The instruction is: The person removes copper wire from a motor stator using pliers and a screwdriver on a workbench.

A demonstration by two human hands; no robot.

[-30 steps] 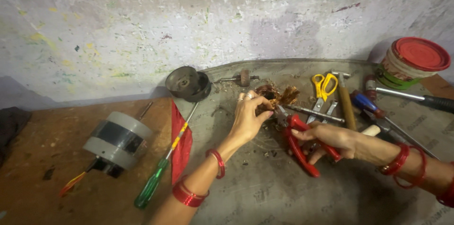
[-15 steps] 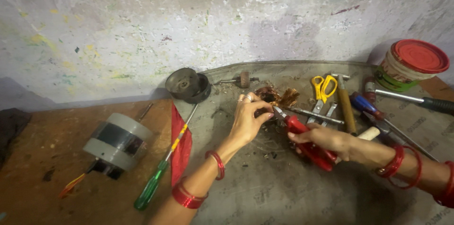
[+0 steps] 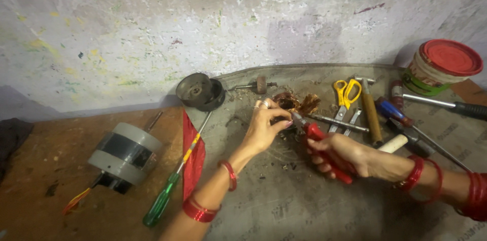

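At the far left of the tabletop (image 3: 61, 170) lies one grey cylindrical motor housing (image 3: 124, 156) with orange leads trailing from it, then one long screwdriver with a green handle (image 3: 163, 203) resting along a strip of red cloth (image 3: 194, 157). Behind these sits one dark round metal end cap (image 3: 200, 90).

Your left hand (image 3: 264, 129) pinches and steadies the tangled bundle of copper winding wire (image 3: 294, 104) on the grey mat; its grip is narrow, fingertips closed on the coil. Your right hand (image 3: 340, 152) is wrapped tight around the red-handled pliers (image 3: 319, 142), whose nose meets the copper just beside your left fingertips. I cannot tell from here whether the nose is biting wire or only touching it.

That closeness is the risk, as I judge it: if the pliers slip off the thin wire, the nose could nip or jab your left fingers. A hard pull could also drag the whole coil across the mat, since only your fingertips hold it, and frayed copper ends may prick you.

Further right, count one pair of yellow-handled scissors (image 3: 346, 91), one wooden-handled hammer (image 3: 372, 114), one blue-and-red-handled screwdriver (image 3: 393, 112), and one tub with a red lid (image 3: 441, 66). Other tools lie among them, too overlapped to count.
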